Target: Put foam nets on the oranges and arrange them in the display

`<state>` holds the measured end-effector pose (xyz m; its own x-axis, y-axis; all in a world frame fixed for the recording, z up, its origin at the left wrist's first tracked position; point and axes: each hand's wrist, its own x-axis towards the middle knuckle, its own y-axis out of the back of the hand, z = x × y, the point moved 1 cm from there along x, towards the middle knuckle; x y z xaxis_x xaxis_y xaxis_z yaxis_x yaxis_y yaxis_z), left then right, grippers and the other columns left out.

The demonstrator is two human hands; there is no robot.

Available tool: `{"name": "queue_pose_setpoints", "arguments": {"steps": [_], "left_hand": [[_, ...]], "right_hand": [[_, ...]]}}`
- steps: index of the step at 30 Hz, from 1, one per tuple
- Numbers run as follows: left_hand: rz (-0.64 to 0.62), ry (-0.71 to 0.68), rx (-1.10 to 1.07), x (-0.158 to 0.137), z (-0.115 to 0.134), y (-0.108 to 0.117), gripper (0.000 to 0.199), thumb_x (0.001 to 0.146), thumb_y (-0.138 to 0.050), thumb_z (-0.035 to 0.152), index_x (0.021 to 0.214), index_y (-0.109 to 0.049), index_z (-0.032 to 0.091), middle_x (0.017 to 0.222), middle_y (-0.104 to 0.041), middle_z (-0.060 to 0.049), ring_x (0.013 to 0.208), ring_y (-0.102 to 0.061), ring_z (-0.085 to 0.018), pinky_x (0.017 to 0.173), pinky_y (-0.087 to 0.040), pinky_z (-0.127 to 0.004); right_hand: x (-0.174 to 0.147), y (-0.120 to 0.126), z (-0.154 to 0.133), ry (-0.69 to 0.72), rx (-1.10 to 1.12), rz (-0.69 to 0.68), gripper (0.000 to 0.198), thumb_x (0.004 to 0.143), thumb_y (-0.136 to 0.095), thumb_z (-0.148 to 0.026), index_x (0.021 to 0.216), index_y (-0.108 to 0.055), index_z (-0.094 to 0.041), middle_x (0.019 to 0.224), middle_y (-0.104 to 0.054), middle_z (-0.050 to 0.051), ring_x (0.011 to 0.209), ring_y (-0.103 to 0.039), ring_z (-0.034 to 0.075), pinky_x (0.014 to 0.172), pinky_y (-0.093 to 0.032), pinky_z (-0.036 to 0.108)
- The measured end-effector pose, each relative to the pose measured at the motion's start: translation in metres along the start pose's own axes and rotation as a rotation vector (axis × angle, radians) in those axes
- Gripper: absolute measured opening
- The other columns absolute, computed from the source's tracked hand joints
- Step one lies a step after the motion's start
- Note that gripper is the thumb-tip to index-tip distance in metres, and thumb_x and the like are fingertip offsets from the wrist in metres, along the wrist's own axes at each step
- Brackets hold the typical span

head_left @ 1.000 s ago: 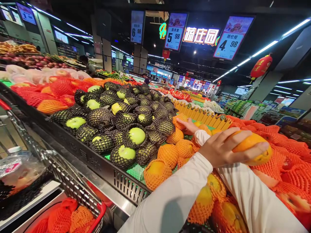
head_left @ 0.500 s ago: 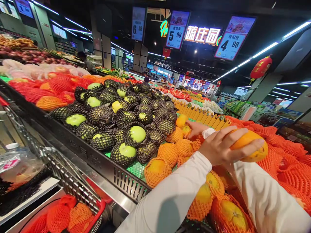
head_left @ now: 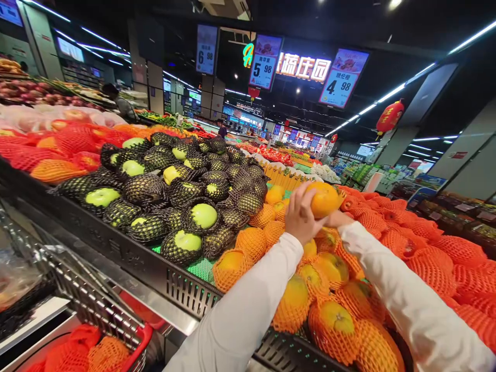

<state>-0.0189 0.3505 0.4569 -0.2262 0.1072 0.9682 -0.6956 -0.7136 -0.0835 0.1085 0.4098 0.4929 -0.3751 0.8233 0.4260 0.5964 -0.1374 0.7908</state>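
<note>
My left hand (head_left: 300, 213) is closed around a bare orange (head_left: 324, 200), raised over the pile of fruit. My right hand (head_left: 336, 219) is just beside and below that fruit, its fingers mostly hidden behind the orange and my left hand. Whether it grips anything cannot be seen. Under both arms lie oranges in orange foam nets (head_left: 337, 318). Green apples in black nets (head_left: 204, 215) fill the section to the left.
Red-netted fruit (head_left: 430, 263) lies to the right, more red-netted fruit (head_left: 75, 139) at far left. The black crate edge (head_left: 186, 289) runs along the front. A shopping cart (head_left: 101, 310) with netted fruit stands lower left. Price screens (head_left: 343, 77) hang overhead.
My left hand has carried the orange leftward and slightly up. My right hand has drawn back from the far oranges, and my arms are no longer crossed. The view has turned right.
</note>
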Motion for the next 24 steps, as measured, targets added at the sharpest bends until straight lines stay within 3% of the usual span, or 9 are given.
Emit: {"name": "queue_pose_setpoints", "arguments": {"steps": [1, 3, 5, 9, 12, 15, 18, 21, 24], "left_hand": [[0.004, 0.093, 0.004, 0.0, -0.002, -0.001, 0.074, 0.081, -0.072, 0.028, 0.136, -0.023, 0.024, 0.146, -0.048, -0.021, 0.137, -0.05, -0.031, 0.111, -0.047, -0.053], [-0.015, 0.275, 0.048, 0.001, -0.006, -0.002, 0.074, 0.079, -0.074, 0.026, 0.134, -0.026, 0.022, 0.147, -0.046, -0.021, 0.139, -0.047, -0.031, 0.113, -0.044, -0.05], [-0.097, 0.431, 0.137, 0.0, -0.01, -0.001, 0.073, 0.077, -0.075, 0.023, 0.135, -0.031, 0.021, 0.146, -0.048, -0.018, 0.138, -0.048, -0.032, 0.114, -0.044, -0.047], [-0.434, 0.654, 0.347, -0.006, -0.022, 0.0, 0.077, 0.072, -0.076, 0.019, 0.14, -0.04, 0.021, 0.142, -0.05, -0.016, 0.128, -0.054, -0.035, 0.103, -0.05, -0.044], [-0.729, 0.693, 0.466, -0.013, -0.028, 0.0, 0.082, 0.07, -0.078, 0.021, 0.144, -0.042, 0.023, 0.135, -0.053, -0.018, 0.124, -0.055, -0.039, 0.096, -0.052, -0.046], [-0.843, 0.621, 0.475, -0.016, -0.031, -0.001, 0.081, 0.071, -0.076, 0.017, 0.145, -0.043, 0.025, 0.137, -0.052, -0.017, 0.125, -0.054, -0.041, 0.093, -0.052, -0.047], [-0.719, 0.638, 0.404, -0.018, -0.034, -0.001, 0.08, 0.07, -0.074, 0.015, 0.143, -0.043, 0.023, 0.137, -0.052, -0.017, 0.121, -0.056, -0.04, 0.093, -0.052, -0.047], [-0.455, 0.643, 0.305, -0.015, -0.037, 0.0, 0.081, 0.065, -0.078, 0.015, 0.138, -0.041, 0.018, 0.134, -0.056, -0.017, 0.12, -0.057, -0.037, 0.1, -0.049, -0.048], [-0.208, 0.567, 0.201, -0.009, -0.036, 0.004, 0.079, 0.064, -0.078, 0.015, 0.133, -0.04, 0.019, 0.134, -0.057, -0.016, 0.122, -0.055, -0.035, 0.106, -0.046, -0.05]], "right_hand": [[-0.016, 0.001, 0.007, 0.02, -0.025, -0.076, 0.051, 0.066, -0.074, -0.054, 0.107, -0.07, -0.023, 0.106, -0.073, 0.013, 0.103, -0.066, 0.035, 0.092, -0.056, 0.058], [-0.048, -0.005, 0.018, 0.093, -0.14, -0.194, 0.045, 0.08, -0.061, -0.055, 0.109, -0.07, -0.022, 0.124, -0.069, 0.015, 0.112, -0.064, 0.034, 0.104, -0.05, 0.06], [-0.071, -0.013, 0.027, 0.089, -0.192, -0.093, 0.043, 0.091, -0.047, -0.054, 0.112, -0.067, -0.021, 0.135, -0.063, 0.016, 0.122, -0.06, 0.032, 0.111, -0.044, 0.058], [-0.083, -0.018, 0.033, 0.071, -0.165, 0.026, 0.028, 0.091, -0.051, -0.047, 0.09, -0.062, -0.021, 0.101, -0.07, 0.011, 0.096, -0.064, 0.026, 0.091, -0.052, 0.044], [-0.08, -0.011, 0.037, 0.03, -0.125, 0.133, 0.022, 0.087, -0.054, -0.042, 0.079, -0.055, -0.022, 0.087, -0.067, 0.008, 0.082, -0.061, 0.023, 0.079, -0.049, 0.038], [-0.081, -0.005, 0.042, -0.001, -0.042, 0.216, 0.019, 0.085, -0.053, -0.04, 0.079, -0.053, -0.022, 0.08, -0.065, 0.005, 0.075, -0.059, 0.021, 0.074, -0.045, 0.035], [-0.084, 0.002, 0.044, 0.006, -0.05, 0.393, 0.016, 0.084, -0.051, -0.038, 0.078, -0.05, -0.023, 0.079, -0.062, 0.004, 0.076, -0.057, 0.02, 0.075, -0.043, 0.035], [-0.089, 0.009, 0.04, 0.039, -0.14, 0.666, 0.01, 0.08, -0.051, -0.029, 0.074, -0.044, -0.024, 0.082, -0.059, 0.005, 0.084, -0.055, 0.022, 0.082, -0.043, 0.038], [-0.094, 0.013, 0.035, 0.098, -0.194, 0.78, 0.012, 0.079, -0.051, -0.024, 0.073, -0.04, -0.025, 0.096, -0.062, 0.009, 0.1, -0.056, 0.025, 0.092, -0.043, 0.041]]}}
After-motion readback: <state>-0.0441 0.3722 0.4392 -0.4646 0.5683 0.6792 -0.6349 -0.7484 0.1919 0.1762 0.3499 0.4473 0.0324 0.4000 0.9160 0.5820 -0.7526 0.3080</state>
